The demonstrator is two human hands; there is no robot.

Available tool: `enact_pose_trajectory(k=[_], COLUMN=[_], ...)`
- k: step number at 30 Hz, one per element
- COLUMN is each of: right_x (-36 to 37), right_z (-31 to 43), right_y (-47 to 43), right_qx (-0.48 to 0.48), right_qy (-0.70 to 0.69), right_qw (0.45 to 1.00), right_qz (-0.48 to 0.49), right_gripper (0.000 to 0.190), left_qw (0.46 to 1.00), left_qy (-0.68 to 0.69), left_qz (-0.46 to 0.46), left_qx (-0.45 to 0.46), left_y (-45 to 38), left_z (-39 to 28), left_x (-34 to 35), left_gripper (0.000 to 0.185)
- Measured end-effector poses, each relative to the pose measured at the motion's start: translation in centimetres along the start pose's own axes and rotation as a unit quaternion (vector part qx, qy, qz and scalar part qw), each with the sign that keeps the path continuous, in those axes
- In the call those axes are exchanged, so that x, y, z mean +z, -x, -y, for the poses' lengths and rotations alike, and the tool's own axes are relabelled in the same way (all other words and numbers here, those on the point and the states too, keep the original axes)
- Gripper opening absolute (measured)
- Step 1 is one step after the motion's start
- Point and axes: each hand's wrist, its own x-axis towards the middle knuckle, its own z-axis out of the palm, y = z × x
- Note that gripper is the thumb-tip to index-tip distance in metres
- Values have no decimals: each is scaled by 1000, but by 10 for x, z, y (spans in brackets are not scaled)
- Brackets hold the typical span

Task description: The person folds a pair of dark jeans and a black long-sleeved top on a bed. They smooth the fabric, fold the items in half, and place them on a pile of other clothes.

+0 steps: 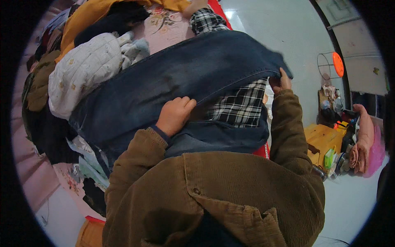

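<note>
A pair of dark blue jeans point(185, 71) lies spread before me, over a pink floral cloth point(163, 27). My left hand point(177, 114) grips the denim near the middle, by the inner seam of the upper leg. At the far right end, my right hand point(281, 82) holds the hem of that leg. A black and white plaid cloth point(240, 105) shows between the two legs. More plaid fabric point(206, 20) sticks out beyond the jeans, with part of a hand above it; whose hand it is I cannot tell.
A white quilted garment point(86, 71) touches the jeans at the left. Beyond it are a mustard-yellow cloth point(80, 21) and dark clothes. To the right, on the pale floor, stand a wooden stool point(324, 137), bags and a rolled pink cloth point(362, 142). An orange-topped round stool point(338, 64) is farther off.
</note>
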Motion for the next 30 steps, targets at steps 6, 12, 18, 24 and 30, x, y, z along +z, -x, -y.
enact_pose_trajectory(k=[6, 12, 18, 24, 30], right_x=[-16, -44, 45, 144, 140], right_z=[-47, -23, -26, -81, -145], right_y=[17, 18, 144, 259, 250], right_qx=[42, -110, -273, -425, -473], right_qy=[152, 245, 285, 568, 638], right_qw=[985, 955, 909, 522, 279], right_qz=[-67, -124, 137, 473, 540], right_gripper=[35, 45, 26, 24, 22], left_qw=[997, 983, 976, 946, 946], left_qy=[65, 152, -10, -96, -81], left_qz=[40, -5, -76, -2, -29], left_qx=[-31, -105, -205, -311, -313], left_y=[9, 13, 10, 13, 15], left_z=[5, 36, 119, 176, 187], left_x=[-8, -47, -65, -53, -39], left_gripper=[26, 21, 23, 33, 27])
